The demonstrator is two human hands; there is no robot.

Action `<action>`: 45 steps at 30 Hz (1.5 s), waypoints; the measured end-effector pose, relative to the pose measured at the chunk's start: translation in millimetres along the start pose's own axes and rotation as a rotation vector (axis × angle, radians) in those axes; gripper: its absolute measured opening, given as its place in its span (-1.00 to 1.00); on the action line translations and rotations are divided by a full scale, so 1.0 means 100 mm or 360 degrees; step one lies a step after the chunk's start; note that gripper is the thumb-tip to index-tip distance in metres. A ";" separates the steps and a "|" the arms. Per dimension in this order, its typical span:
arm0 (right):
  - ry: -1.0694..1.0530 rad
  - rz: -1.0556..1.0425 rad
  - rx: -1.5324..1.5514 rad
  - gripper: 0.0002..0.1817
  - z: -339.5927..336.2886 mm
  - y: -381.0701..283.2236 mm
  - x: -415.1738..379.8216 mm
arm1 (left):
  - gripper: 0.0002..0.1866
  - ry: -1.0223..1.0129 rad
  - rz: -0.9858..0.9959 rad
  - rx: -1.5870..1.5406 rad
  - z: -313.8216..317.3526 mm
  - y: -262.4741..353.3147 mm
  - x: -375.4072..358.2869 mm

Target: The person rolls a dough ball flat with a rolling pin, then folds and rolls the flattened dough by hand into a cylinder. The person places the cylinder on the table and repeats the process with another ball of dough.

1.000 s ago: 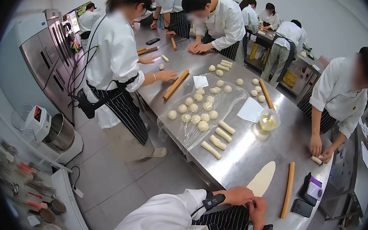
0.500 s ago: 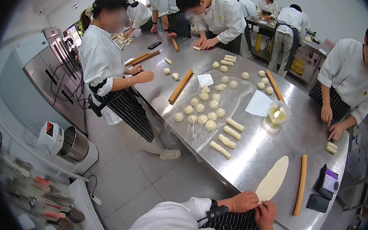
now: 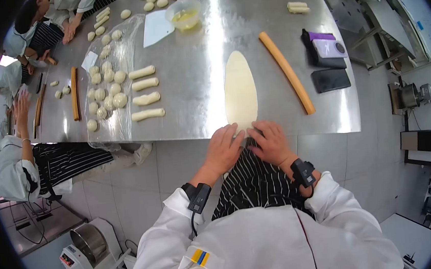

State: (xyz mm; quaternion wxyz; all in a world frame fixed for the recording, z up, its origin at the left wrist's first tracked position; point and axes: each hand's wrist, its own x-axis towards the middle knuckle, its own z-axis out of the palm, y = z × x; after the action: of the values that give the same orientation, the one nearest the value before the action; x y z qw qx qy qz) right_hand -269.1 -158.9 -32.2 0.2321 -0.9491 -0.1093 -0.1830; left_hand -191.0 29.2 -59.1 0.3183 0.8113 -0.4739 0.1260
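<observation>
A long, thin oval sheet of dough (image 3: 240, 87) lies flat on the steel table, its narrow near end at the front edge. My left hand (image 3: 223, 148) grips the left side of that near end with bent fingers. On the right side my right hand (image 3: 270, 142) does the same, thumbs close together. My fingers partly hide the dough's end. To the right lies a wooden rolling pin (image 3: 287, 73), apart from both hands. Several rolled dough pieces (image 3: 147, 99) are lined up to the left.
Round dough balls (image 3: 109, 90) sit on and under plastic film. A bowl of yellowish liquid (image 3: 183, 15) stands beside a white scraper (image 3: 158, 28). Phones and a camera (image 3: 329, 48) lie at the right. Two short dough rolls (image 3: 297, 8) are farther back. Co-workers stand along the left.
My view has swung round and down, so the dough sheet now points straight away from me. Both hands remain at its near end. The co-worker at the left has raised a hand.
</observation>
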 end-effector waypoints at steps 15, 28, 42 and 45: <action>-0.0175 0.0131 0.0413 -0.87 0.01 0.43 0.53 | -0.81 -0.0358 -0.0311 -0.0585 -0.10 -0.32 0.66; -0.0180 0.0602 0.1045 -0.76 -0.20 0.51 1.45 | -0.78 -0.0246 -0.0903 -0.0957 -0.34 -0.69 1.48; -0.0220 0.0589 0.1210 -0.77 -0.69 0.57 2.16 | -0.78 -0.0285 -0.0674 -0.0940 -1.04 -0.72 2.29; -0.0193 0.0571 0.1312 -0.75 -0.87 0.63 2.30 | -0.77 -0.0290 -0.0619 -0.0986 -1.13 -0.74 2.52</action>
State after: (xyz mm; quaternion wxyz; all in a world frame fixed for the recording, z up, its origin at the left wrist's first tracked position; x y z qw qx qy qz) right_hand -67.7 -227.0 105.4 0.6117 -0.7904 -0.0201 -0.0251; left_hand 13.5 -47.2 125.7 0.5231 0.7593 -0.3530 -0.1589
